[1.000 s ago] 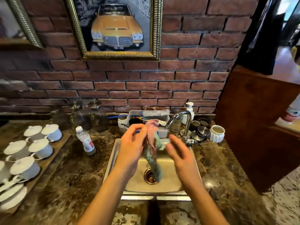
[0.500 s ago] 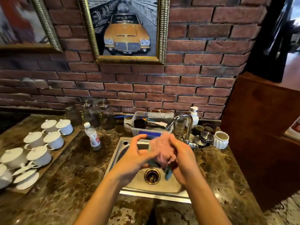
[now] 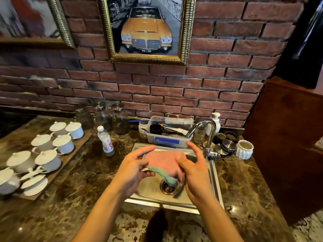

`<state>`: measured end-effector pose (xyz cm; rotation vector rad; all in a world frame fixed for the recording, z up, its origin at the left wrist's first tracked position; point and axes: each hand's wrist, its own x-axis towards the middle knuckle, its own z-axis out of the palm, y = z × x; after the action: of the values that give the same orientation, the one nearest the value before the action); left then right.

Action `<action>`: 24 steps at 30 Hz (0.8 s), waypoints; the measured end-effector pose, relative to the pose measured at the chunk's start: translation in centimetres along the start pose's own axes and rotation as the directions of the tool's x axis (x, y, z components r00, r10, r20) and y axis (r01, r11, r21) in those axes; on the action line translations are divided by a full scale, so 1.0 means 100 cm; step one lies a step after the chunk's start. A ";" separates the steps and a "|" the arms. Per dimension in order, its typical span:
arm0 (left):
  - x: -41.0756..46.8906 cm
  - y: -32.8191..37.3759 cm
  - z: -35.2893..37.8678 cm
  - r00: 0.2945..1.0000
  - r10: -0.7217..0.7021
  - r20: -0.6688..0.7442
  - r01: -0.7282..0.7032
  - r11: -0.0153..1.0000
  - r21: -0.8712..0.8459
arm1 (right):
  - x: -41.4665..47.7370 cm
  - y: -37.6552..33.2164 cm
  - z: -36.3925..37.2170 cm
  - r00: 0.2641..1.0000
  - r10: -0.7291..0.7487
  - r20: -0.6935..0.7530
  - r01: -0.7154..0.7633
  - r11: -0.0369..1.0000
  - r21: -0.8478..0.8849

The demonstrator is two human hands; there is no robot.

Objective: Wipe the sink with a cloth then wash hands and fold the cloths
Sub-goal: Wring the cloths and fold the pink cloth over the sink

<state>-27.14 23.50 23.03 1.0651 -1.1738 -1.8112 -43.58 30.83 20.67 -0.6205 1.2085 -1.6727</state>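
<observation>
Head view: over the stainless steel sink (image 3: 214, 173), the left hand (image 3: 134, 170) pinches the left edge of a crumpled pink-and-green cloth (image 3: 164, 161) with curled fingers. The right hand (image 3: 195, 173) clamps its right side under the thumb, index finger raised apart.

A stainless steel sink (image 3: 214, 175) sits in the brown marble desk (image 3: 70, 198), with a curved chrome tap (image 3: 210, 130) at its back right corner and a clear plastic tub of brushes (image 3: 167, 139) just behind it. A small plastic bottle (image 3: 105, 141) stands left of the sink, and farther left white lidded cups (image 3: 63, 144) sit on a wooden board (image 3: 69, 158). Over the basin, a pink cloth (image 3: 164, 161) is held between the left hand (image 3: 134, 168) and the right hand (image 3: 195, 175).
</observation>
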 end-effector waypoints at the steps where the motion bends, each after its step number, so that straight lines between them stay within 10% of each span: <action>1: 0.002 -0.001 -0.007 1.000 -0.011 0.007 0.011 1.000 -0.012 | 0.001 0.000 0.010 0.997 -0.068 -0.023 0.066 0.995 -0.079; 11: 0.039 0.015 -0.131 0.966 0.143 0.214 -0.186 0.964 0.193 | 0.029 0.026 0.080 0.995 -0.091 -0.051 0.079 0.975 -0.209; 24: 0.082 0.024 -0.239 0.996 -0.075 0.054 0.079 0.995 -0.065 | 0.031 0.075 0.176 0.986 -0.106 -0.125 0.068 0.960 -0.272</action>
<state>-8.47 7.26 17.39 1.0436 -1.1071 -1.9347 -27.57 19.94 20.19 -0.7406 1.5443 -1.6606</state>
